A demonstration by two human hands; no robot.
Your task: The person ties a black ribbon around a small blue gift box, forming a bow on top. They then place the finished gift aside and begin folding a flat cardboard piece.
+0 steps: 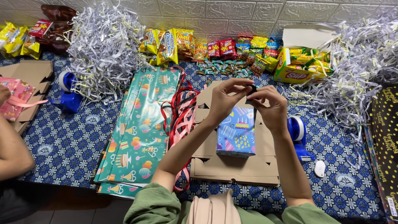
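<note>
Both hands are raised together above the work, fingertips meeting over the top edge of a gift-wrapped box (pixel 236 132). The left hand (pixel 226 98) is curled, thumb and forefingers closed in a pinch at the meeting point. The right hand (pixel 270 105) mirrors it, its fingers nipping a small dark object (pixel 252 89), possibly a strip of tape or a clip; the view is too small to say which. Both forearms rise from the bottom of the frame and converge, wrists bent inward, green sleeves at the elbows. The box, in blue paper printed with cakes and party patterns, stands on flattened brown cardboard (pixel 236 168) directly below the hands. A blue tape dispenser (pixel 297 132) sits just beside the right forearm, with a small white object (pixel 319 168) near it. Red and pink ribbons (pixel 182 114) lie left of the cardboard, beside sheets of teal wrapping paper (pixel 141 128). Heaps of shredded paper (pixel 103 45) and snack packets (pixel 232 49) line the wall. Another person's arm (pixel 12 149) enters at far left.
</note>
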